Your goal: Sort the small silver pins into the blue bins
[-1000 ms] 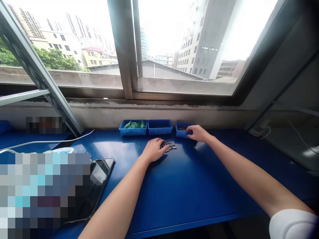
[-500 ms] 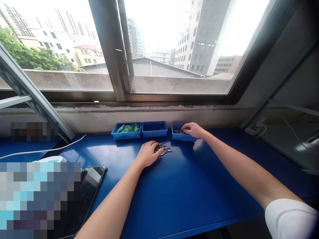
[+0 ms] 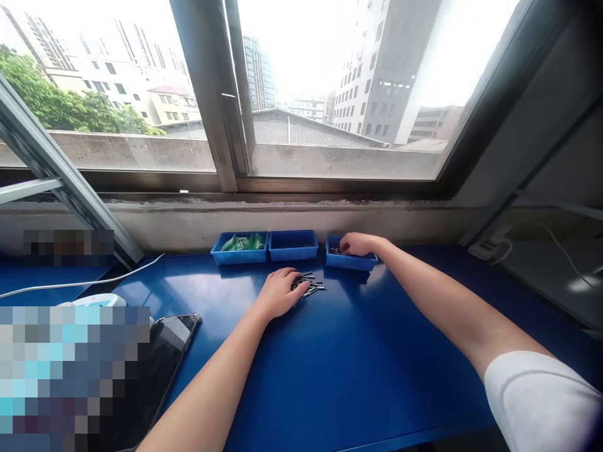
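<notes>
left hand (image 3: 280,293): palm down on the worktop, partly curled, fingers (image 3: 293,275) over the near-left edge of a loose pile of thin dark metal pins (image 3: 311,284). contact with the pile confirmed; actual hold on any pin not determinable. pile lying flat and scattered at the hand's 2 o'clock. right hand (image 3: 358,244): reaching over the near wall of the right tray (image 3: 352,263), fingers bent downward, fingertips (image 3: 343,247) among a few dark pins (image 3: 335,250) at the tray's 10 o'clock. pinch or hold not determinable. middle tray (image 3: 293,246) at the pile's 11 o'clock, just beside the right tray, a few dark pins inside. left tray (image 3: 225,257) touching the middle tray at its 9 o'clock, green items (image 3: 242,242) inside. all three trays blue plastic, in a row against the wall below the window, on a blue worktop (image 3: 358,383). black smartphone (image 3: 176,336) at the left hand's 8 o'clock, white cable (image 3: 85,280) beyond it at 10 o'clock.
</notes>
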### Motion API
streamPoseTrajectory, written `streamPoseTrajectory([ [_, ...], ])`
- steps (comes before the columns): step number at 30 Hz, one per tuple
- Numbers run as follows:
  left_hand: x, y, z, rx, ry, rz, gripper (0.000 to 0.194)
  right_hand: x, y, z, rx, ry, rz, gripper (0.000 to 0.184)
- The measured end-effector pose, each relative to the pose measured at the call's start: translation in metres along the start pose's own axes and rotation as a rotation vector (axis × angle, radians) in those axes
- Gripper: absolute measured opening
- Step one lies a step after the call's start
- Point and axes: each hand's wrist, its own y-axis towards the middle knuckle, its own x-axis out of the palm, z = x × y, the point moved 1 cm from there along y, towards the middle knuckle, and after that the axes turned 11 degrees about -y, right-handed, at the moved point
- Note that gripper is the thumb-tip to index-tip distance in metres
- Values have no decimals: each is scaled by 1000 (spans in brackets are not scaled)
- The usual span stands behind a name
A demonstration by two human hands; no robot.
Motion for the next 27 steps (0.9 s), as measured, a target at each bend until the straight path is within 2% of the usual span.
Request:
streamPoseTrajectory([
  [3,0,0,-1,-3,-5,4,59,-8,-13,4,37,70,60,15],
  [6,1,-1,-1,-8,-5,4,60,-10,-40,1,101,113,242,17],
  [7,1,-1,-1,-9,-5,2,60,-7,-51,-2,99,139,304,18],
  [9,1,-1,-2,-6,-6,-3,60,6,-70,-12,47,151,336,20],
  [12,1,0,-2,4,-4,-5,60,33,-85,-26,-25,25,385,15],
  [15,1,1,-2,-1,6,-7,60,53,-78,-30,7,-51,468,17],
  [17,1,0,-2,-3,9,-12,59,58,-66,-26,46,-58,497,18],
  [23,2,-1,0,10,28,-12,57,58,-29,-23,109,-48,549,17],
  [27,2,0,1,30,44,-2,58,59,-18,-31,128,24,542,15],
])
